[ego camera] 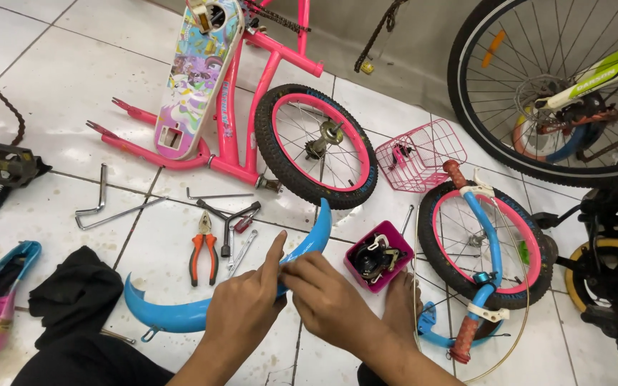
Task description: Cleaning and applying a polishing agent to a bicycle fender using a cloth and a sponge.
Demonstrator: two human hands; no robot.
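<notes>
Blue mudguard [180, 311] on white tiled floor [59, 78], pinched mid-curve by left hand [241, 307] and right hand [327, 300]; pliers [204, 246] at 11 o'clock, pink tub [380, 255] at 2 o'clock

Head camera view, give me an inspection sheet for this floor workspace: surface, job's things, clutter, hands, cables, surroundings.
Surface: white tiled floor, smudged with dirt.
Job's things: curved blue plastic bicycle fender, lying on the floor and held at its middle.
Clutter: orange-handled pliers, bent metal hex keys, magenta box of small parts, pink wire basket, black cloth.
Hands: left hand and right hand both grip the fender.
Cables: thin wire cable looped round the blue handlebar.
Surroundings: pink child's bicycle frame, two small pink-rimmed wheels, large spoked wheel.
</notes>
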